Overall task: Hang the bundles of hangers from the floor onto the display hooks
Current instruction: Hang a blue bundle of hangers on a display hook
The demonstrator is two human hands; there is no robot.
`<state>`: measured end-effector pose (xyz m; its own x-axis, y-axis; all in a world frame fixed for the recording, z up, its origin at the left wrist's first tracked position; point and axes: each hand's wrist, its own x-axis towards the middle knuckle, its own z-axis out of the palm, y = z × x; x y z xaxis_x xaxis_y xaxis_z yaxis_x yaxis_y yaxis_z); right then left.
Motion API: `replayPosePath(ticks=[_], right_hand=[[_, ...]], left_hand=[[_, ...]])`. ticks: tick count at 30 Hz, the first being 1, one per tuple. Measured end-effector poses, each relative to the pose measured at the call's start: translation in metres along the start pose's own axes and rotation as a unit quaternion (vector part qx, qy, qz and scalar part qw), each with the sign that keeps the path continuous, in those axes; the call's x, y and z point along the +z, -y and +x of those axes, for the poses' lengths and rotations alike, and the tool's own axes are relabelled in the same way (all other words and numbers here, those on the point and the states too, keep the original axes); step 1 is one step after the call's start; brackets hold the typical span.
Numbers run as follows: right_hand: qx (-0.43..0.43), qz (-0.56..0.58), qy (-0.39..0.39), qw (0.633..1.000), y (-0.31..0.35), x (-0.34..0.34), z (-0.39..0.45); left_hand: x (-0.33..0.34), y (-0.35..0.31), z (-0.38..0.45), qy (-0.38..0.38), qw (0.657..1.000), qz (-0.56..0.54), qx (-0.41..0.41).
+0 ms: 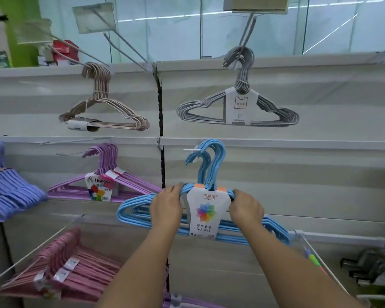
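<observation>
Centre of the frame: I hold the bundle of sky-blue plastic-coated hangers point(209, 210) by its shoulders, my left hand point(166, 204) and right hand point(246, 207) each curled round the wires either side of the white card label point(206, 211). Its hooks sit at the white display hook point(191, 150). I judge it stiff, light, slightly slippery; shoulders grip best. The card reads "NO 829"; the purple hanger bundle point(102, 185) at left reads "Hanger".

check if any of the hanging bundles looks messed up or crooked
The beige bundle, upper left, stands out: its paper label has slid down onto the bottom bars and lies sideways, and the bundle hangs tilted. The grey bundle keeps its label upright at the neck.
</observation>
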<state>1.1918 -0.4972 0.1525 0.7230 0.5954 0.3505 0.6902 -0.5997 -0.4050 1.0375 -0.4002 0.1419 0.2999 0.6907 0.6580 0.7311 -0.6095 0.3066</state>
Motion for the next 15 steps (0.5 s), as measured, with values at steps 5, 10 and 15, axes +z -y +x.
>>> replayPosePath(ticks=[5,10,15], right_hand=[[0.007,0.004,-0.003,1.000,0.010,0.025,-0.001],[-0.004,-0.015,-0.002,1.000,0.019,0.040,-0.004],[-0.033,-0.061,0.010,0.998,0.026,0.043,-0.003]], left_hand=[[0.010,0.021,0.004,-0.035,0.998,-0.018,0.053],[0.025,0.043,0.008,-0.059,0.994,-0.001,0.087],[0.035,0.052,0.004,0.023,0.999,-0.033,0.000]])
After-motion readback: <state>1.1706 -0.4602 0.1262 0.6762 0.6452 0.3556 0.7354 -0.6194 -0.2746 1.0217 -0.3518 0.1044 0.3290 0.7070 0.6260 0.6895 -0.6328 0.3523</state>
